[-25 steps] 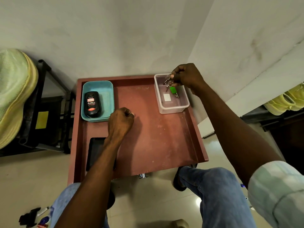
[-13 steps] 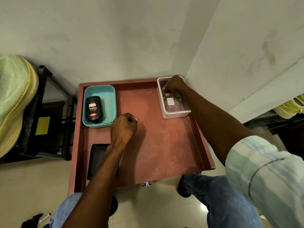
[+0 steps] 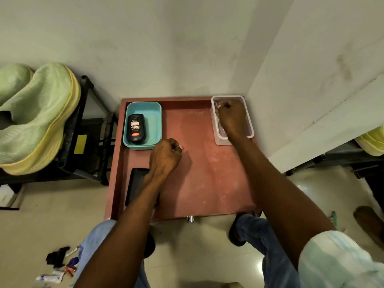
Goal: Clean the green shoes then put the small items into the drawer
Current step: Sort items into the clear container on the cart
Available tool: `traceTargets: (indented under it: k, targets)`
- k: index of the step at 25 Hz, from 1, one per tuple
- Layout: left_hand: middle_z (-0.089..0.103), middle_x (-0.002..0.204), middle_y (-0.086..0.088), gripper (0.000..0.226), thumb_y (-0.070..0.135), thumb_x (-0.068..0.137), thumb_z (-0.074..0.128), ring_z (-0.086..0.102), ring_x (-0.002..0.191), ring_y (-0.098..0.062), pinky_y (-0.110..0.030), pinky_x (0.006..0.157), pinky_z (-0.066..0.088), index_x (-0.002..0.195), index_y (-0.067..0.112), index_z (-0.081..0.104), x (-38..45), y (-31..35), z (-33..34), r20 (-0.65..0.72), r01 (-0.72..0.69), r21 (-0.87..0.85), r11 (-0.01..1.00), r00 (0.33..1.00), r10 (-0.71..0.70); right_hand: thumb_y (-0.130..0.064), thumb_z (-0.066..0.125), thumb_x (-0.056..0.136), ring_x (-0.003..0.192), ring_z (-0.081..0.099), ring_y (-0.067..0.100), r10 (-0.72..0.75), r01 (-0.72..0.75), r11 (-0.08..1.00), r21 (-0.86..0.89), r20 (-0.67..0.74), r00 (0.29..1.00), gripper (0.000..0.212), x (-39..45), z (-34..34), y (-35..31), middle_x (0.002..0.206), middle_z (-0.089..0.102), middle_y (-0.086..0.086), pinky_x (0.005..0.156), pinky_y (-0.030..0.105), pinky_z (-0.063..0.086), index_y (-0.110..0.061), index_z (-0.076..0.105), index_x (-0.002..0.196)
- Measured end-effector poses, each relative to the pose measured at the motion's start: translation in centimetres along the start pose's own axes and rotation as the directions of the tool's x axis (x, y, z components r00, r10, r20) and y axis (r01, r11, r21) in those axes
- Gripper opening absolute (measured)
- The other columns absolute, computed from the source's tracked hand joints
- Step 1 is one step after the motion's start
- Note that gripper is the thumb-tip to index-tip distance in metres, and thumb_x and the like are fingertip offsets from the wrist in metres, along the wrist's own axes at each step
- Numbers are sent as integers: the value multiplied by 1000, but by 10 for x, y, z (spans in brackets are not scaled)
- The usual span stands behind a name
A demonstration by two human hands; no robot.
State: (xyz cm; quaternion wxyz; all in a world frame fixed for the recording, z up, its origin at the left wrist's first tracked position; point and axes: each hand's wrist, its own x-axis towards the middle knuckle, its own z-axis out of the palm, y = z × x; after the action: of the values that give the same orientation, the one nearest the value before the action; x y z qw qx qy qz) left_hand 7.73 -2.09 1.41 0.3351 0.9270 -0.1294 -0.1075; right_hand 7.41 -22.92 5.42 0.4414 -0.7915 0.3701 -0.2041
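The reddish-brown drawer [image 3: 207, 183] stands pulled out below me. At its back right corner is a clear plastic container [image 3: 249, 123], and my right hand [image 3: 230, 117] is down inside it with fingers curled closed; the keys it carried are hidden under it. My left hand [image 3: 165, 156] rests as a closed fist on the drawer floor, holding nothing I can see. A teal tray [image 3: 154, 113] at the back left holds a black polish bottle [image 3: 136, 127]. A green shoe [image 3: 35, 113] sits on a black rack to the left.
A flat black item [image 3: 136, 181] lies in the drawer's front left, partly under my left forearm. The drawer knob [image 3: 190, 218] faces my knees. Another pale green shoe [image 3: 372, 142] shows at the right edge. Small tubes and black scraps [image 3: 58, 265] litter the floor at lower left.
My right hand went from holding the green-tagged keys above the clear container to sitting low inside it. The view tilted, bringing the shoe rack into sight. The left fist stayed put.
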Motion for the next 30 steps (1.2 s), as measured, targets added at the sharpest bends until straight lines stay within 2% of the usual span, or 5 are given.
traceTargets:
  k: [5,10,18,26,30]
  targets:
    - [72,100,-8,20,25,90,60,66,93,-28,-35,81,52,102,13,70,-46,-31,-41,-82,57,-31,998,995,-59,-10,53,78,78,69,26,143,-174,956,238,143,979,22,-114,35,1,75,68,0,79,43,57,-25,59,62]
    - [72,88,-7,13,15,85,60,67,87,-27,-34,77,52,92,12,71,-76,-78,-79,-202,178,-168,970,957,-210,-10,60,71,63,55,24,306,-356,933,47,415,857,19,-198,69,15,62,54,4,69,48,56,-17,48,59]
    - [73,87,-5,13,12,85,58,67,83,-23,-33,76,54,88,12,71,-89,-96,-90,-186,198,-207,958,954,-237,-31,76,69,97,67,34,488,-451,871,-192,438,755,57,-236,107,-10,112,68,12,82,41,58,-8,59,118]
    - [70,91,-3,15,10,90,56,65,84,-19,-28,73,51,93,11,70,-77,-91,-88,-239,181,-245,953,941,-240,-12,73,81,91,67,30,452,-507,862,-16,477,753,29,-233,124,-16,102,69,13,70,32,53,-5,64,108]
    - [72,93,-3,16,12,88,56,66,87,-21,-37,81,55,94,12,70,-64,-77,-79,-319,147,-291,945,917,-241,-7,76,76,80,65,27,462,-552,832,63,473,750,23,-223,112,-8,90,67,11,76,42,59,-15,55,74]
